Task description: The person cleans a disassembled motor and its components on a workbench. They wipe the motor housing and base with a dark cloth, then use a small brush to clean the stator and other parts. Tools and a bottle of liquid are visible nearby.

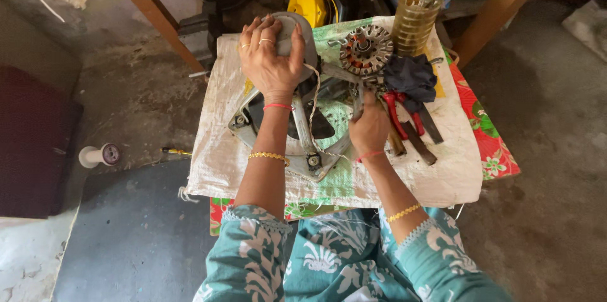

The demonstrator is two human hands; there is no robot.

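L hand (pixel 270 60) is up top, palm down, fingers spread & wrapped over the round grey metal motor cap (pixel 297 35) – cap sits under the palm, its rim poking out past the fingertips on the far side. R hand (pixel 369 129) is lower, fist curled shut round a thin metal tool shaft (pixel 358 105); can't see the tip. Both work over the grey triangular metal motor frame (pixel 302 144), w/ a pale twisted cord (pixel 313 109) running down across it btwn the wrists. Frame lies on a white woven sack (pixel 442 175) over a small table. Just R of the fist: red-handled pliers (pixel 399 109), a dark cloth (pixel 411 78), and a copper-wound stator ring (pixel 365 49) near the far edge
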